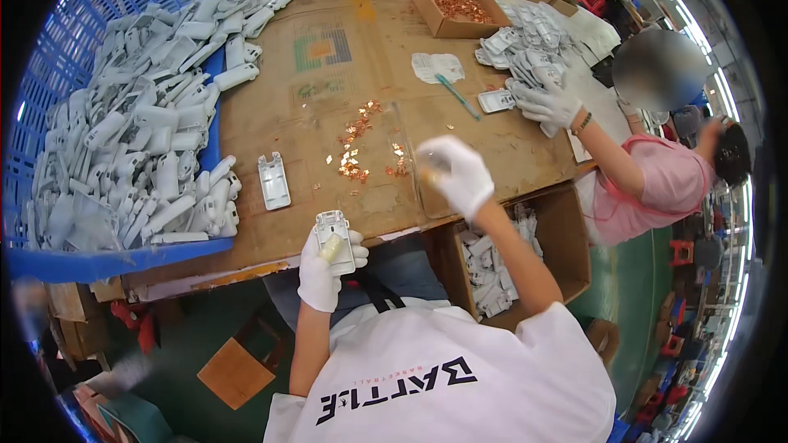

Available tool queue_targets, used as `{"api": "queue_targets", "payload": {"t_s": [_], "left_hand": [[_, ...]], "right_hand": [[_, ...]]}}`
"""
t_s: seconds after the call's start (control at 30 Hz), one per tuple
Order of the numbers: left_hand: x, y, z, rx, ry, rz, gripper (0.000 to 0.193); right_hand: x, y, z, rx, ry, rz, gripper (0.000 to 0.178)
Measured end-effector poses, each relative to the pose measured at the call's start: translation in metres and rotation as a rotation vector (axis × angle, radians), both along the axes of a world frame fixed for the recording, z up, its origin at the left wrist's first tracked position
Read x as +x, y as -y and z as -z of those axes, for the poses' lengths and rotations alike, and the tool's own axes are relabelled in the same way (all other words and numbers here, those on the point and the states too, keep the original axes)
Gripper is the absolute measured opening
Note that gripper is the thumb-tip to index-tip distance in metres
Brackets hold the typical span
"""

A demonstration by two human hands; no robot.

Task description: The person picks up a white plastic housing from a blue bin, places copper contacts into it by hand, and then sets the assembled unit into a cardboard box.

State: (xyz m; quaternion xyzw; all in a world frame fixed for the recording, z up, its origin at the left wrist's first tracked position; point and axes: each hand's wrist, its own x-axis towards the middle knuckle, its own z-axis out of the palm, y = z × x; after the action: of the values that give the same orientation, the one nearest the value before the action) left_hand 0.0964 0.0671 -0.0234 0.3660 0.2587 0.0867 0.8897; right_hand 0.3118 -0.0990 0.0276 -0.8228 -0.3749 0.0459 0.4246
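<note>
My gloved left hand [320, 271] is closed around a white plastic housing [334, 226] just off the table's front edge, with its hollow side facing up. A yellowish cover sits on the thumb, which lies over the housing. My gloved right hand [457, 176] is above the table to the right, fingers bent and smeared by motion; whether anything is in them cannot be made out. Small copper-coloured metal pieces [355, 172] lie scattered left of it, with a smaller cluster [399, 166] closer to its fingers. Another white housing [273, 182] rests hollow side up on the tabletop.
A blue crate [123, 258] heaped with white housings stands at left. Below my right arm is a cardboard box [566, 254] of housings. Farther back are a carton [451, 29] of copper pieces, a teal pen [457, 97] and a co-worker's gloved hands [548, 102] by a housing pile [533, 37].
</note>
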Motion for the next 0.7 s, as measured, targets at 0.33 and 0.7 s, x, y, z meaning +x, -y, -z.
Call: {"api": "queue_targets", "payload": {"t_s": [0.33, 0.7], "left_hand": [[-0.023, 0.008, -0.002, 0.118, -0.04, 0.003, 0.029], [0.003, 0.015, -0.024, 0.265, -0.225, -0.052, 0.039]], "right_hand": [[0.037, -0.052, 0.027, -0.41, -0.001, 0.056, 0.019], [0.041, -0.09, 0.013, -0.903, 0.159, -0.031, 0.017]]}}
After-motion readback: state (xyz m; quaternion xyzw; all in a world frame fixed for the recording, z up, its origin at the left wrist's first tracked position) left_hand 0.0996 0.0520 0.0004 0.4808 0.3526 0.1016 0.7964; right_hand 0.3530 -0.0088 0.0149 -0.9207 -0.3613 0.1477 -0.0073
